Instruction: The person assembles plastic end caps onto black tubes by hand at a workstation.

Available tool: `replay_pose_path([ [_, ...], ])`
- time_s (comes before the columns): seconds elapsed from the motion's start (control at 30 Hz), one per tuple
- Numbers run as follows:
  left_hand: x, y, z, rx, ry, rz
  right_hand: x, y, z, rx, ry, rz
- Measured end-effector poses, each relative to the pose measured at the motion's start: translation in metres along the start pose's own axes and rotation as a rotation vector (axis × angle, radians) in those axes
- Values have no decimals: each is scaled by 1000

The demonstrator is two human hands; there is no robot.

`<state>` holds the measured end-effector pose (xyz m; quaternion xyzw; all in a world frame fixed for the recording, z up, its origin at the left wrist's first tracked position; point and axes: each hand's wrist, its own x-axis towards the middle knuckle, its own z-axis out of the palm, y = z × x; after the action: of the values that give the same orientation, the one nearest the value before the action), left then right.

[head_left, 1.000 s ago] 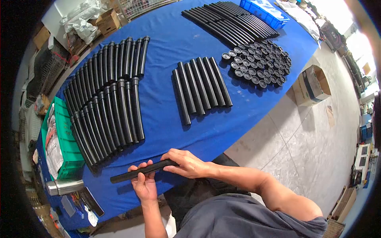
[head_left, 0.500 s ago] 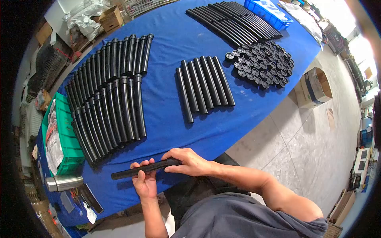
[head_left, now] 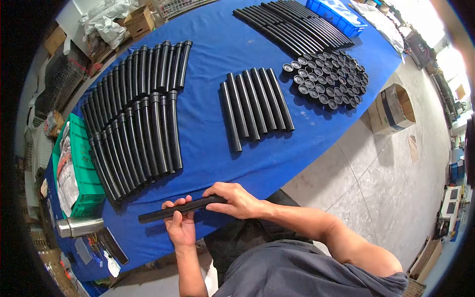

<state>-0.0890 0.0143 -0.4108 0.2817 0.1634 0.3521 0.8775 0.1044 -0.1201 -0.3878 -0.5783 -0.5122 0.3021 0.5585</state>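
A black tube (head_left: 158,215) lies across my left hand (head_left: 181,226), whose fingers and thumb wrap round its middle. My right hand (head_left: 236,200) grips the tube's right end, thumb below and fingers above, covering much of that end. The tube is held nearly level, its left end tilted slightly down, over the near edge of the blue cloth (head_left: 208,158). Beyond my hands several loose black tubes (head_left: 257,104) lie side by side. Capped black tubes (head_left: 143,119) lie in two rows on the left.
Round black caps (head_left: 326,79) cluster at the right, near more tubes (head_left: 292,24) and a blue crate (head_left: 341,20). A green crate (head_left: 89,183), a metal flask (head_left: 81,227) and small tools (head_left: 99,247) are at the left. A cardboard box (head_left: 391,111) stands on the floor.
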Motion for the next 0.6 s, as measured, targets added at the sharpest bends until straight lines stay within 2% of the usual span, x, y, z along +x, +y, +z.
replay_pose_path([
  [0.17,-1,-1,4,31,8,2,-2,7,3,-76,23,-52],
  [0.23,-1,1,12,33,62,-23,-3,5,6,-82,76,-116],
  [0.37,-2,3,7,-55,48,-51,1,-1,10,-111,125,-251],
  [0.47,-3,1,-2,-75,10,-35,4,-22,-2,242,-93,361],
  [0.5,-2,1,-2,-62,8,-31,2,-10,4,202,-12,198],
  [0.6,-1,0,-1,-34,10,-10,1,-6,8,214,33,159],
])
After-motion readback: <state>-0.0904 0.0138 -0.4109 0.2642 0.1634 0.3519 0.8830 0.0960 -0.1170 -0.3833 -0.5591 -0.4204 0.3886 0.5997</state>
